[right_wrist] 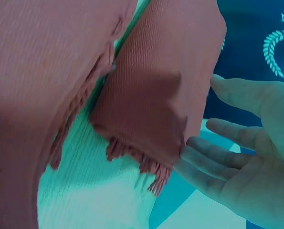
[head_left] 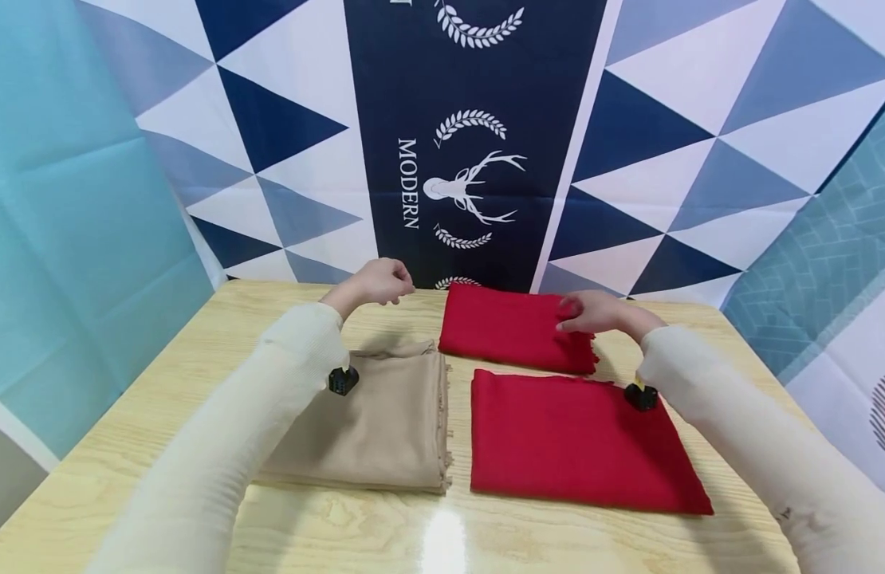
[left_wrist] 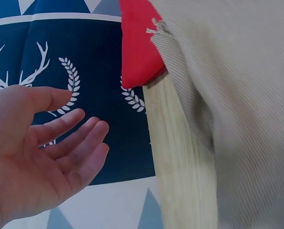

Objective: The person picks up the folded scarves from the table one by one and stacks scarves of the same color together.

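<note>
Over the table behind a folded beige scarf point(head_left: 385, 430) hovers my left hand point(head_left: 381, 281), its fingers relaxed and holding nothing in the left wrist view. My right hand point(head_left: 593, 311) is above the right end of the farther folded red scarf point(head_left: 500, 327). In the right wrist view its fingers point(right_wrist: 213, 162) are loosely spread beside that scarf's fringed end, with nothing gripped; whether a fingertip touches the cloth I cannot tell. A second, nearer red scarf point(head_left: 564, 446) lies folded flat below my right wrist, to the right of the beige one.
The scarves rest on a light wood table point(head_left: 356, 534). Directly behind its far edge hangs a patterned cloth point(head_left: 471, 88) with triangles and a deer head. Teal cloth point(head_left: 69, 223) hangs at the left. A small black device point(head_left: 344, 380) sits at each wrist.
</note>
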{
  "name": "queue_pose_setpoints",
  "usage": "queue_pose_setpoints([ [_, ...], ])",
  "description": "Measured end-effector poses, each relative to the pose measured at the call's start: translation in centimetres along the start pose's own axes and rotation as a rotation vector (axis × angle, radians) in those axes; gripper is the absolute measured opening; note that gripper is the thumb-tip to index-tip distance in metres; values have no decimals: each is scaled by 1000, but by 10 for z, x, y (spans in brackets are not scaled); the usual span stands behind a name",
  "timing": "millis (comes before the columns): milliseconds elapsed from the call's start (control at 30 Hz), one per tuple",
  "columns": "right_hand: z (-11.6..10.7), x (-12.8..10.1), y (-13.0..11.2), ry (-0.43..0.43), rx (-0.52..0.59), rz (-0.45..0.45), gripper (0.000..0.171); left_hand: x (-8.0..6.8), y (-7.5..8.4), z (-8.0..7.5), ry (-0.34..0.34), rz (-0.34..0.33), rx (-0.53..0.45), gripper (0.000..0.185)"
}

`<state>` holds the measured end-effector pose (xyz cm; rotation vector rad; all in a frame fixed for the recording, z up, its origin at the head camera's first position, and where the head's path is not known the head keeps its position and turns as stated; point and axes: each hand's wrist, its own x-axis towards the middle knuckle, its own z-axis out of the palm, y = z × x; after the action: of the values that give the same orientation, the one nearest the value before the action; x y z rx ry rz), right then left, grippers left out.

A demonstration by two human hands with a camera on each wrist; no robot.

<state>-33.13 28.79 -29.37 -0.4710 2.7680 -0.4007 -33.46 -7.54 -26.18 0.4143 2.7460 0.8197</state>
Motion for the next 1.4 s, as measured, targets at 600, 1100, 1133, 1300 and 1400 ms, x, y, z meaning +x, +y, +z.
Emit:
queue_pose_setpoints([
  [600,4,-4,30,47,163,201,62,33,5,12,-13,-214,-359,31],
  [1100,7,3,36,-67,615,456,38,58,8,30,-73,-318,-556,42],
  [1133,8,3,37,-80,648,463,38,61,8,31,-86,-327,-571,42],
  [1300,11,5,40,-124,764,483,47,71,9,39,-150,-392,-694,52],
  [1400,13,5,41,-133,797,499,50,75,7,44,-174,-429,-747,55],
])
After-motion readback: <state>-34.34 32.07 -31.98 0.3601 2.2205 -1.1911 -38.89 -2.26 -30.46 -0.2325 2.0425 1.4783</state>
